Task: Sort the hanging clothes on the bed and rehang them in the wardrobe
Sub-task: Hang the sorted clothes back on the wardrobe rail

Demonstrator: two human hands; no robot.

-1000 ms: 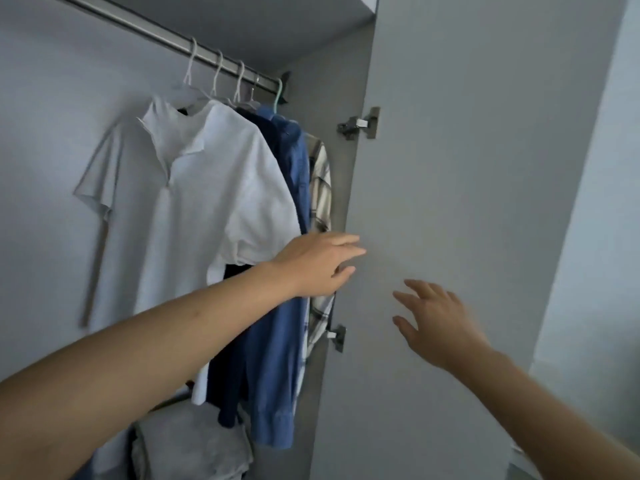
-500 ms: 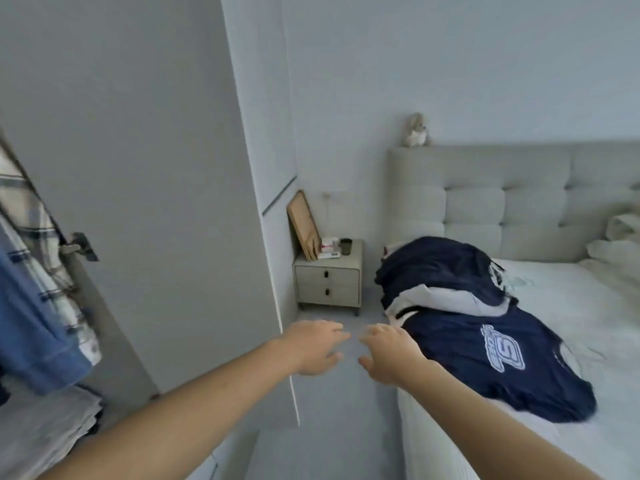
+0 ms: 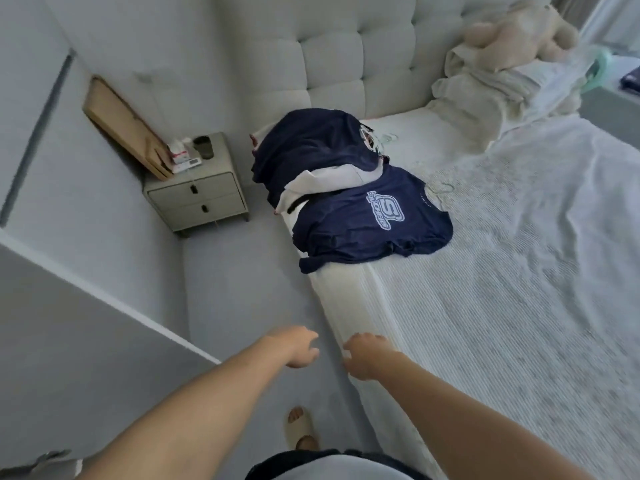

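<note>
A pile of clothes lies on the bed (image 3: pixel 502 289) near its left edge. A navy T-shirt (image 3: pixel 367 223) with a pale logo is nearest. Behind it lie a white garment (image 3: pixel 325 178) and another navy garment (image 3: pixel 308 147). A pale hanger hook (image 3: pixel 441 188) shows beside the pile. My left hand (image 3: pixel 294 346) and my right hand (image 3: pixel 363 355) reach forward side by side over the floor and the mattress edge, well short of the clothes. Both hold nothing, fingers loosely curled.
A bedside cabinet (image 3: pixel 197 192) with a cup, small boxes and a leaning wooden board (image 3: pixel 121 123) stands left of the bed. The wardrobe door (image 3: pixel 79 334) juts in at lower left. A plush toy (image 3: pixel 516 32) and blankets sit by the tufted headboard. My sandalled foot (image 3: pixel 299 431) is on the floor.
My view has swung from the wardrobe and its hung shirts round to the bed. Both hands left the wardrobe door and now reach towards the bed, empty.
</note>
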